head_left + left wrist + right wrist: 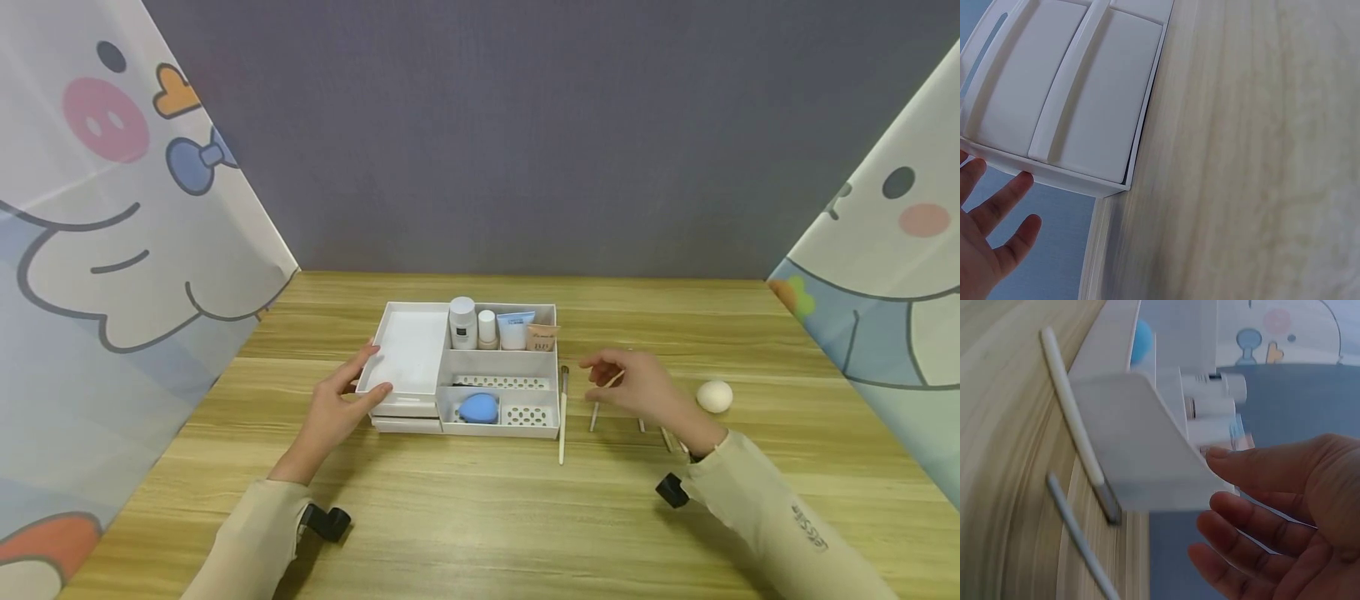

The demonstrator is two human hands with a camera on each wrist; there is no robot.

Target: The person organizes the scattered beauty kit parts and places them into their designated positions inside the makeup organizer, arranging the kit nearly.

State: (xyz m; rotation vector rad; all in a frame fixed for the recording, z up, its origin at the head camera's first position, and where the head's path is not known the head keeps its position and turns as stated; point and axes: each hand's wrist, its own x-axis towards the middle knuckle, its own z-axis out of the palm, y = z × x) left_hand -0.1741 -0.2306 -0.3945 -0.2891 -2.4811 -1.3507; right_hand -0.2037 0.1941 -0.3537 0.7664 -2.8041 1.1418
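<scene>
A white cosmetics organizer (pixel 406 350) stands on the table, with drawers (pixel 1094 94) at its left front. My left hand (pixel 341 400) touches the organizer's left side with spread, fairly straight fingers. To the right of the organizer, my right hand (pixel 633 385) hovers over several thin sticks with relaxed fingers, and nothing shows between them in the right wrist view. Nearest to it lies a makeup brush (pixel 562 425) with a white handle, alongside the organizer's right wall. Another pale stick (pixel 595 417) lies partly under the hand; its far end is hidden.
In the organizer's back row stand a white bottle (pixel 462 325), a smaller bottle (pixel 487 329), a light blue tube (pixel 514 332) and a beige tube (pixel 542 337). A blue makeup sponge (pixel 478 408) sits in a front compartment. Right of the right hand lies a white egg-shaped thing (pixel 714 397).
</scene>
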